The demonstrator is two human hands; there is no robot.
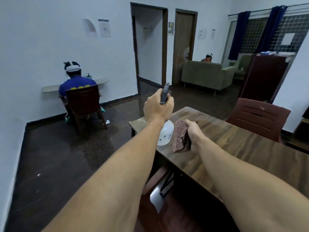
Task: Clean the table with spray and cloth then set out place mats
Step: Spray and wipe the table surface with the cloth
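My left hand [157, 107] grips the dark trigger head of a white spray bottle [164, 135], held above the near left edge of the glossy wooden table [234, 148]. The bottle's pale body shows below my wrist. My right hand [192, 128] holds a bunched red-and-white checked cloth [180, 136], which hangs down just above the tabletop beside the bottle. No place mats are in view.
A maroon plastic chair [257, 118] stands at the table's far side. A low stool or side table [138, 125] sits past the table's left end. A person sits at a wall shelf [78, 91] on the left; a sofa [207, 75] stands at the back.
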